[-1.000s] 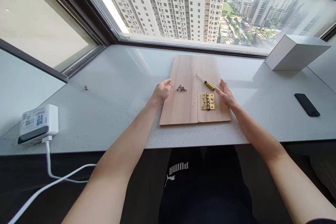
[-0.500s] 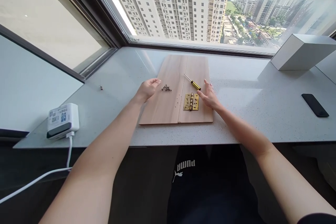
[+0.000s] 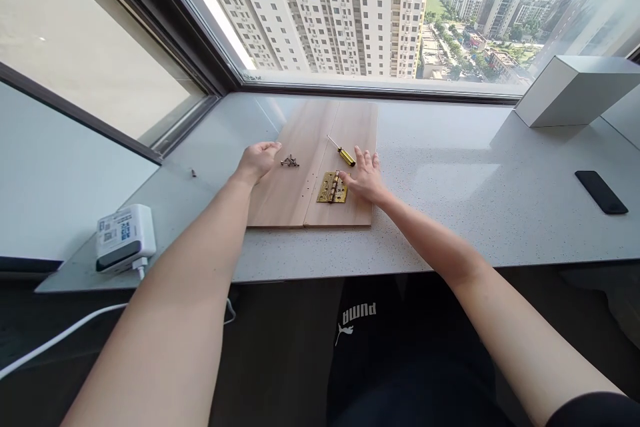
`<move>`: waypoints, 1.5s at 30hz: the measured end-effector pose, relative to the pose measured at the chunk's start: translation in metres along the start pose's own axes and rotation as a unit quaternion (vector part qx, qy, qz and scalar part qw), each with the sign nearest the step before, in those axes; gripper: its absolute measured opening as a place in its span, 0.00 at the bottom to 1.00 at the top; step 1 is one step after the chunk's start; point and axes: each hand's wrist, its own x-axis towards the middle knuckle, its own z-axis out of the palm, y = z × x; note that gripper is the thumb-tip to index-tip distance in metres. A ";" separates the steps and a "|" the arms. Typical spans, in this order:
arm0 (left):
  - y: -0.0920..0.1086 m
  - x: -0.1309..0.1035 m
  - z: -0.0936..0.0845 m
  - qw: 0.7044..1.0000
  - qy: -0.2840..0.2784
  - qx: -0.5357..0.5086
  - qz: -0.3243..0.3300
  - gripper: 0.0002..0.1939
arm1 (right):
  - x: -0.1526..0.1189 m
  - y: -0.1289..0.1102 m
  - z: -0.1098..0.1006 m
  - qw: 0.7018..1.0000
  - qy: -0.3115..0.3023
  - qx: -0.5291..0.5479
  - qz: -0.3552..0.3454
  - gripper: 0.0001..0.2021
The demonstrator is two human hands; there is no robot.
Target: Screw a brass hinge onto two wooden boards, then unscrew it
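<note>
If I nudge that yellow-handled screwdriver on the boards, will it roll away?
Probably a little. The screwdriver lies flat and free on the right wooden board, and its handle looks round, so a sideways push would likely roll it. It looks slim and light. The right hand beside it could block it.

Head view, my only camera: worn on the person's head, it faces forward and down across the countertop [image 3: 450,213] toward the window [image 3: 350,13], arm's reach from the wooden boards [image 3: 280,193].
</note>
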 end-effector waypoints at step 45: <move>0.093 -0.079 0.031 0.989 0.110 -0.069 0.068 0.23 | 0.004 0.008 0.002 0.957 0.235 0.170 -0.011 0.24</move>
